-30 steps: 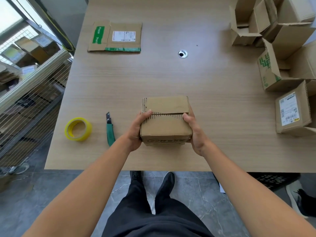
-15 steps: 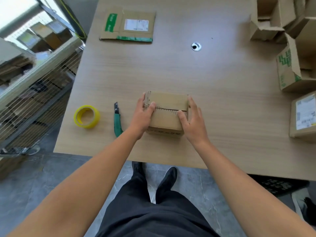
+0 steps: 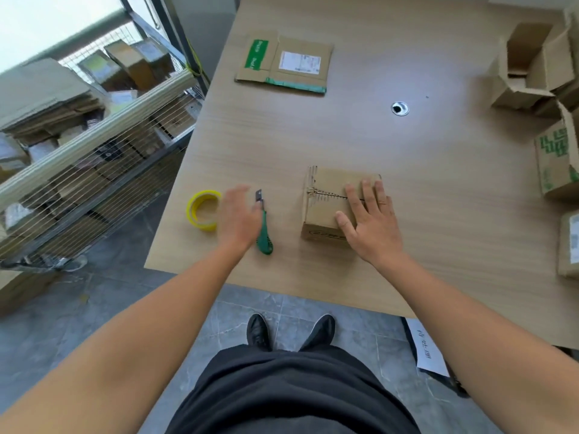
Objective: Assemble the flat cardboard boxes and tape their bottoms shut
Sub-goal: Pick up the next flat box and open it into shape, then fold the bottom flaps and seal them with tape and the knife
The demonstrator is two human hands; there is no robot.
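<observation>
A small brown cardboard box (image 3: 326, 202) stands on the wooden table (image 3: 360, 142), its two flaps folded shut with a bare seam across the top. My right hand (image 3: 369, 220) lies flat on the flaps, fingers straight, pressing them down. My left hand (image 3: 239, 216) hovers blurred and open over the table, between the yellow tape roll (image 3: 202, 209) and the green utility knife (image 3: 262, 227), holding nothing. A flat folded box (image 3: 285, 65) with green tape and a white label lies at the far side.
Several assembled open boxes (image 3: 532, 67) crowd the table's right edge, one with green print (image 3: 556, 161). A round cable hole (image 3: 400, 108) sits mid-table. A wire rack (image 3: 94, 158) with flattened cardboard stands left of the table. My shoes are at the near edge.
My left hand let go of the box and swung left toward the tape roll. My right hand moved from the box's side onto its top flaps. The box now rests on the table.
</observation>
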